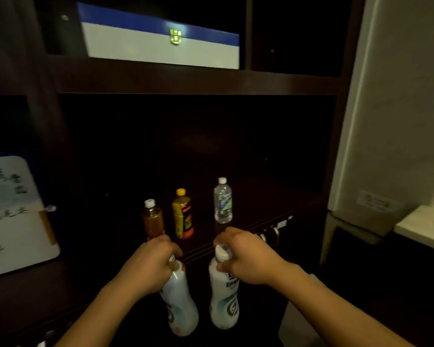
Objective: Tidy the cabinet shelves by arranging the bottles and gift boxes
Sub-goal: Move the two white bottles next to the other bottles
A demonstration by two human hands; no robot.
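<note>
1. Lower shelf (261, 196): three upright bottles in a row, amber bottle (152, 219) left, yellow bottle (182, 214) middle, clear water bottle (222, 202) right, farthest back.
2. Upper shelf (186, 81): blue-and-white gift box (161, 46).

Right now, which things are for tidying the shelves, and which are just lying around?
For the job: left white bottle, right white bottle, amber bottle, yellow bottle, clear water bottle, blue-and-white gift box.
Just lying about: whiteboard with writing, small rings at the shelf edge.
</note>
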